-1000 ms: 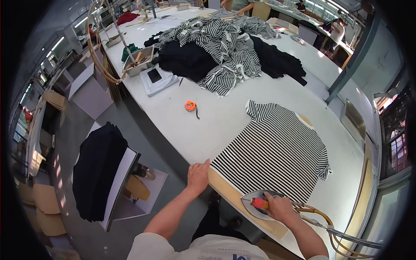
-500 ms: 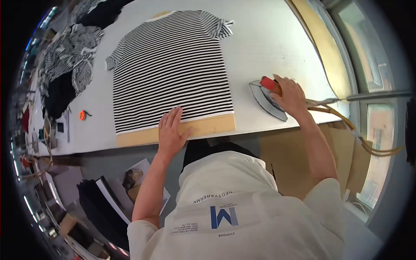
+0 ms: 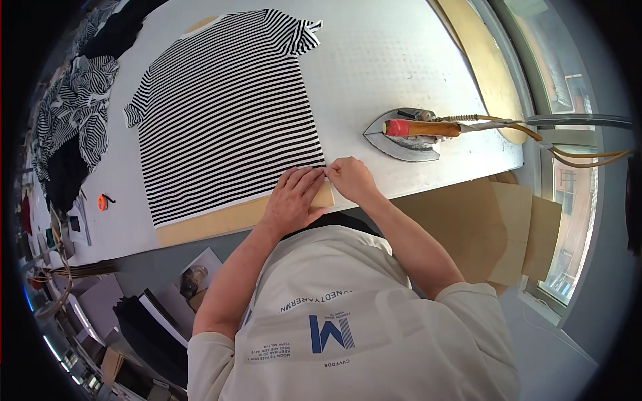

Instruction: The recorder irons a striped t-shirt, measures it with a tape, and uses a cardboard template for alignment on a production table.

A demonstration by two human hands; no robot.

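Note:
A black-and-white striped T-shirt (image 3: pixel 224 110) lies spread on the white table, pulled over a tan board (image 3: pixel 210 227) that shows below the hem and at the neck. My left hand (image 3: pixel 293 198) rests flat on the shirt's lower right corner, fingers stretched out over the hem. Right beside it, my right hand (image 3: pixel 352 179) has its fingers closed in a pinch on the hem's corner; the fingertips are partly hidden. An iron (image 3: pixel 408 137) with a wooden, red-wrapped handle stands on the table to the right, with no hand on it.
Crumpled striped and black garments (image 3: pixel 80 113) are heaped at the table's left. An orange tape measure (image 3: pixel 103 202) lies near the left front. The iron's hose and cord (image 3: pixel 508 123) run right toward the window. Cardboard sheets (image 3: pixel 461 227) stand below the table's front edge.
My right hand has let go of the iron and come left to the shirt's corner. The left hand has slid right along the hem. The view has turned slightly.

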